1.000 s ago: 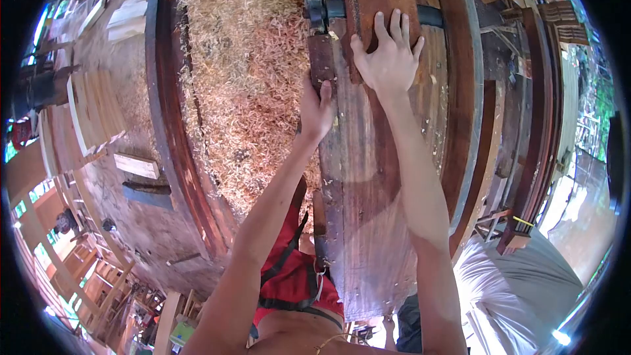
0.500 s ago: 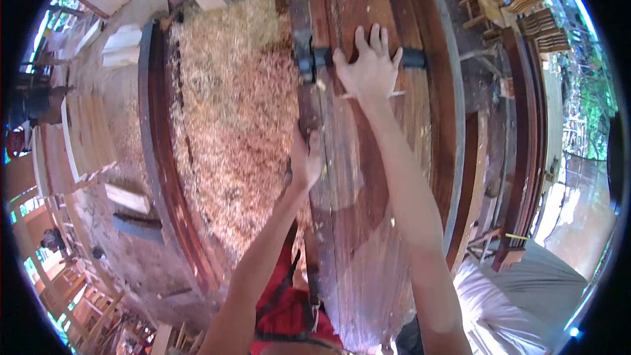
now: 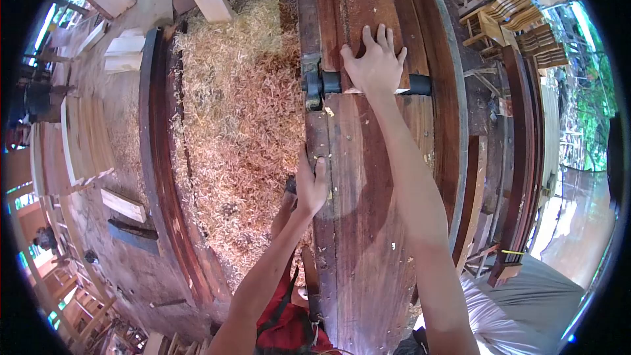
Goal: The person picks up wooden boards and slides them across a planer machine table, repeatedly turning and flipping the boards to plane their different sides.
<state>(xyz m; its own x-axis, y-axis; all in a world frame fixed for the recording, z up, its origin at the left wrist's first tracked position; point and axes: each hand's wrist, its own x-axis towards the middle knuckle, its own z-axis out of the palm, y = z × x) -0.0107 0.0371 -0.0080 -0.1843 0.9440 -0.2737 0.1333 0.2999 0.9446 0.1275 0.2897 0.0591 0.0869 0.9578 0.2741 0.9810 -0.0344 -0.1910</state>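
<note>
My right hand (image 3: 376,66) lies spread, palm down, on a reddish-brown board (image 3: 361,0), just above a dark cylinder (image 3: 415,85) set across the wooden bench (image 3: 368,223). The forearm crosses the bench's right part. My left hand (image 3: 312,184) rests against the bench's left edge with its thumb on top; nothing shows in it, though its palm side is hidden. Next to the cylinder's left end is a dark metal block (image 3: 311,82). A pale edge shows beneath my right wrist.
Wood shavings (image 3: 236,118) cover the ground left of the bench, beside a long dark beam (image 3: 164,177). Stacked planks (image 3: 85,138) stand farther left. On the right are long boards (image 3: 519,158), slatted wooden pieces (image 3: 509,10) and a grey cloth (image 3: 532,296).
The board under my right hand sits farther up from the dark cylinder, more of which shows. In the view, the bench and cylinder appear lower. My left hand's thumb is now apart from its fingers.
</note>
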